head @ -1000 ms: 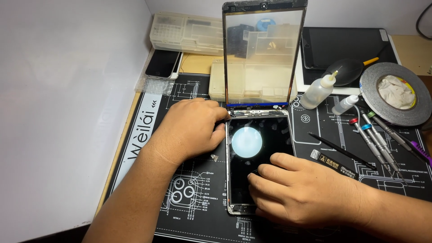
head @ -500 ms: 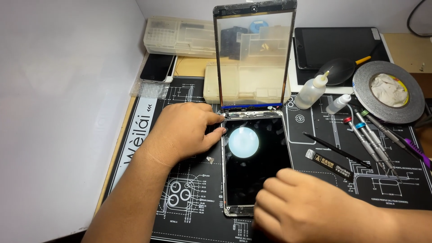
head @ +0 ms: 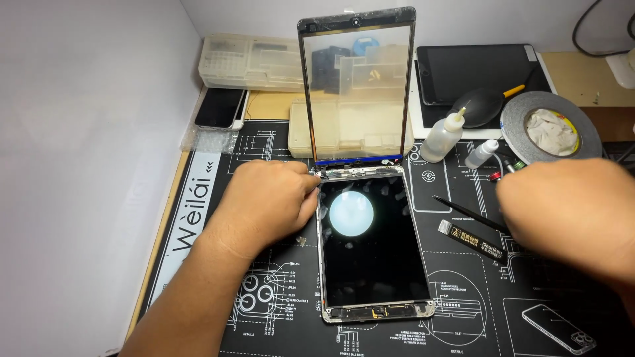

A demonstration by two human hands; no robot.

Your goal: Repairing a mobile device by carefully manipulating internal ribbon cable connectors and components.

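A small tablet body lies flat on a black repair mat, its dark screen reflecting a round lamp. Its detached glass front panel stands upright at the tablet's top edge, leaning against clear boxes. My left hand rests on the mat with its fingertips at the tablet's top left corner. My right hand hovers right of the tablet over the tools, fingers curled; whether it holds anything is hidden.
Black tweezers and a flat black pry tool lie right of the tablet. Behind stand a squeeze bottle, a small vial, a tape roll, a black tablet, a phone and clear parts boxes. A white wall runs along the left.
My right hand has lifted off the tablet's lower screen and moved right, over the tools. My left hand has stayed at the top left corner.
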